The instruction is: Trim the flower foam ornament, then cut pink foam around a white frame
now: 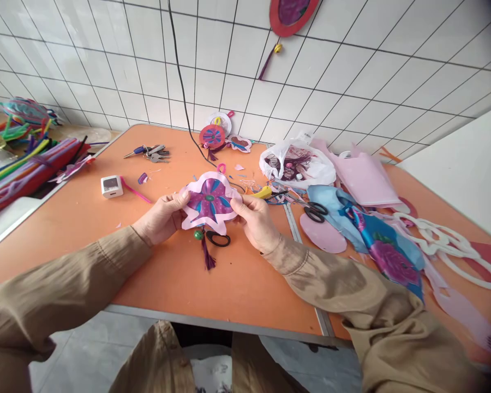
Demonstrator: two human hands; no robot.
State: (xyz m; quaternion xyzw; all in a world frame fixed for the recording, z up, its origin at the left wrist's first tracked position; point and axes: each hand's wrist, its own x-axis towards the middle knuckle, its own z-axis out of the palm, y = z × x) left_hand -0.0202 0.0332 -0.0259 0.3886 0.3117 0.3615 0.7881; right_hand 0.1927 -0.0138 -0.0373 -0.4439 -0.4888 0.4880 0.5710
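A pink-edged fabric ornament (210, 199) with a purple and blue centre is held up above the orange table (167, 284). My left hand (162, 218) pinches its left edge, thumb on the front. My right hand (258, 219) grips the right edge the same way. Below the ornament hang a green bell (198, 234) and a dark purple tassel (207, 255); a pink loop (221, 168) sticks up at its top. One black scissor handle (219, 239) shows beneath it, the rest of that tool being hidden.
Keys (153, 153) and a small white device (112, 186) lie at the left. Finished ornaments (213, 136) rest by the tiled wall. To the right are a white plastic bag (298, 164), black-handled scissors (315, 212), a pink oval (323, 233) and blue flowered fabric (388, 251).
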